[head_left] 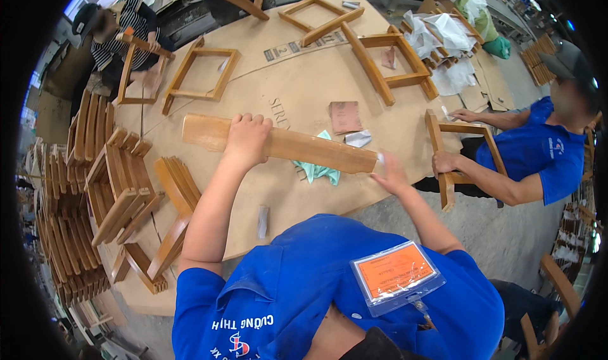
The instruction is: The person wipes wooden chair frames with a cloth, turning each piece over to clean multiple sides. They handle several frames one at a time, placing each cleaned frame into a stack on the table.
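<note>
A long, varnished wooden furniture part [310,150] is held slantwise above the table, broad at its left end and narrower at the right. My left hand [249,139] is closed round it, left of its middle, fingers over the far edge. At the right end, my right hand [394,175] is closed with thumb and fingers against the tip. A small pale bit shows at those fingertips, too small to name. Beneath the part lies a mint-green cloth [320,170]. Beyond it are a brown sandpaper sheet [345,117] and a folded grey-white sheet [359,138].
The cardboard-covered table [253,94] carries several wooden frames [201,74] at its far side. Stacked wooden parts [123,186] stand at left, beside angled pieces [177,195]. On the right, a co-worker [532,151] holds a wooden frame [437,157]; another person [123,37] works far left.
</note>
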Available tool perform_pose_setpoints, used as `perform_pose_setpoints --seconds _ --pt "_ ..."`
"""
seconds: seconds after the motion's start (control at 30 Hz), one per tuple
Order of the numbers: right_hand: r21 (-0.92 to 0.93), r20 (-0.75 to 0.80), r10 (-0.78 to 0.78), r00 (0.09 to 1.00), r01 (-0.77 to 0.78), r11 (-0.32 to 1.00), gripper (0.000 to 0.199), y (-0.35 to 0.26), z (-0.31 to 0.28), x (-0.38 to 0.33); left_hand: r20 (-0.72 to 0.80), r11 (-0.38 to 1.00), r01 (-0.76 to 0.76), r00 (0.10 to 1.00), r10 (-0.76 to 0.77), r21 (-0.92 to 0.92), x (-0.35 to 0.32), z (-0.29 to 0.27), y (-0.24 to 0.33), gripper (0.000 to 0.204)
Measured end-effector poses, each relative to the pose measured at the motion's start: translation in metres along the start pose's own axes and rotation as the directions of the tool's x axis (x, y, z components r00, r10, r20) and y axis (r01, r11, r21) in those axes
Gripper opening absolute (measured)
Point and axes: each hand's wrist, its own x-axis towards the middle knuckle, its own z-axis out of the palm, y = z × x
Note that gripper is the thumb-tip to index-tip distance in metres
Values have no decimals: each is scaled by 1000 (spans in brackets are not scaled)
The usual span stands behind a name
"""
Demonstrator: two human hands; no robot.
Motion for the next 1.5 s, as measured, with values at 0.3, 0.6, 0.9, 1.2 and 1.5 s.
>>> perform_pose_setpoints --seconds 0.3,0.6,0.9,1.2,1.5 --pt "836 390 494 777 -524 163 55 9 35 -43 -100 957 226 964 -247 -182 -123 100 3 58" --pt "850 382 123 916 -400 342 57 -55 26 -10 -214 952 254 933 -287 -171 -154 145 28 53" --pt "863 325 -21 946 -287 417 50 -100 -91 35 -271 878 225 893 -359 -422 -148 116 16 62" --pt "820 23 -242 970 120 559 47 -206 -156 93 -335 650 -38 879 -340 -759 -88 101 42 75" --pt "771 37 -355 934 199 605 53 -261 -101 95 -444 558 -210 836 -324 -803 -83 75 39 93"
